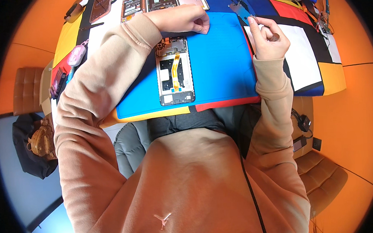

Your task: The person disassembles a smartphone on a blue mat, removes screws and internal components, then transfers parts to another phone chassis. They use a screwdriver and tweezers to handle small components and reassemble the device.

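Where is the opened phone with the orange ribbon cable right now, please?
In the head view, the opened phone lies on the left half of the blue mat, just below the left hand in the picture.

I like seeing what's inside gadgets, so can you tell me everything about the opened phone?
The opened phone lies flat on the blue mat, insides facing up, its long sides running away from the person. An orange ribbon runs down its middle, across a black area set in a silvery, metal-looking frame, with a white rectangle beside it. Dark parts fill its far end and a dark block its near end. Only the mat seems to touch it.
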`<state>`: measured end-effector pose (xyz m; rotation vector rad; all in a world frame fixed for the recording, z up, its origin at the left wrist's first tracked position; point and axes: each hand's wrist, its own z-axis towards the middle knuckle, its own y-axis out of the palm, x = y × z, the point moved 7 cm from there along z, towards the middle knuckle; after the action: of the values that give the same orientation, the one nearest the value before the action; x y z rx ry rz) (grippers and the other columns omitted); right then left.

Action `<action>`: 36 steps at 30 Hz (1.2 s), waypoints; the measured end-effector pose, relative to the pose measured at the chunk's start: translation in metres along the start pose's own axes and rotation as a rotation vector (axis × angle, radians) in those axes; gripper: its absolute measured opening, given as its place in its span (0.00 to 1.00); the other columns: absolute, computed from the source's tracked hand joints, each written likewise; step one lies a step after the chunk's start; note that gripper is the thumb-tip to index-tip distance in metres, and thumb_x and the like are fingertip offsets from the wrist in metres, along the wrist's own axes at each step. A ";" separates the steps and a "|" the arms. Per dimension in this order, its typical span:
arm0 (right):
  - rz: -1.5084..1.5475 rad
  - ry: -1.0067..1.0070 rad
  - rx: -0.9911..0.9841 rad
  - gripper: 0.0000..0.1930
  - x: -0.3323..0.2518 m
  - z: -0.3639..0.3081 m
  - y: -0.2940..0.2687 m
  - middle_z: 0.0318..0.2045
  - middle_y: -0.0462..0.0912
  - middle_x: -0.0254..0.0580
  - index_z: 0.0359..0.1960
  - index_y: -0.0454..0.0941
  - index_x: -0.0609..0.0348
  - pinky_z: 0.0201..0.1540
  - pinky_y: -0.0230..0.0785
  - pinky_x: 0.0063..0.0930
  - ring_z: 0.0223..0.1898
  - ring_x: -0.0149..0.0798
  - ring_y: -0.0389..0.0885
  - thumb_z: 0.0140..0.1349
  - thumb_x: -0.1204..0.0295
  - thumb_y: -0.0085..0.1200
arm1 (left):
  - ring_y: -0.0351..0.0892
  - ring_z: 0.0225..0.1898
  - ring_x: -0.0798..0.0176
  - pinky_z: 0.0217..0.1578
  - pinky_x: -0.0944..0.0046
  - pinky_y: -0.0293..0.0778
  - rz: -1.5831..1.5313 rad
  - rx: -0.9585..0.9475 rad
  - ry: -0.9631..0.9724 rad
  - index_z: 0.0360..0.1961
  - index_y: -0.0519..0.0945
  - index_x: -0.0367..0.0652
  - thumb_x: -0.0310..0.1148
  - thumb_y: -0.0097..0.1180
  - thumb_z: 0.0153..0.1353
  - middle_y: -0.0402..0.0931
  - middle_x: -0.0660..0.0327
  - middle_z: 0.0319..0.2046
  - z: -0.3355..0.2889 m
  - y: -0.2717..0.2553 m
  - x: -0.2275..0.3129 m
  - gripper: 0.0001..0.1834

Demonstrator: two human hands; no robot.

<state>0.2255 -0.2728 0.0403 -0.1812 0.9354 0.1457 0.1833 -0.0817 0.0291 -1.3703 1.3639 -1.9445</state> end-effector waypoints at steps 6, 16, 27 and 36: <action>-0.015 -0.031 -0.008 0.05 -0.004 0.000 0.000 0.11 0.65 0.20 0.35 0.85 0.61 0.20 0.40 0.15 0.14 0.14 0.54 0.59 0.75 0.65 | 0.82 0.35 0.60 0.40 0.62 0.77 0.050 -0.033 0.023 0.36 0.83 0.38 0.34 0.61 0.62 0.82 0.55 0.31 0.010 0.003 -0.007 0.09; -0.021 -0.034 -0.017 0.05 -0.007 0.000 0.002 0.11 0.67 0.22 0.36 0.84 0.62 0.19 0.42 0.14 0.13 0.14 0.57 0.59 0.77 0.64 | 0.83 0.36 0.56 0.38 0.61 0.78 0.247 -0.010 -0.058 0.36 0.82 0.39 0.33 0.63 0.59 0.82 0.54 0.32 0.021 0.004 -0.001 0.09; -0.008 -0.022 -0.026 0.04 -0.009 0.000 0.003 0.11 0.66 0.21 0.36 0.84 0.62 0.19 0.43 0.14 0.14 0.14 0.57 0.60 0.77 0.64 | 0.75 0.35 0.50 0.42 0.55 0.71 0.472 0.247 0.385 0.32 0.72 0.43 0.37 0.61 0.56 0.72 0.55 0.28 -0.010 0.007 0.029 0.12; -0.005 -0.025 0.003 0.03 -0.009 0.001 -0.002 0.11 0.64 0.20 0.35 0.84 0.63 0.20 0.40 0.15 0.14 0.14 0.55 0.60 0.78 0.64 | 0.78 0.29 0.55 0.34 0.57 0.75 0.224 -0.063 -0.147 0.34 0.77 0.38 0.45 0.53 0.65 0.76 0.52 0.26 0.008 0.003 -0.012 0.18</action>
<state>0.2215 -0.2753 0.0480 -0.1780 0.9102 0.1419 0.1950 -0.0773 0.0211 -1.2981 1.4501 -1.6376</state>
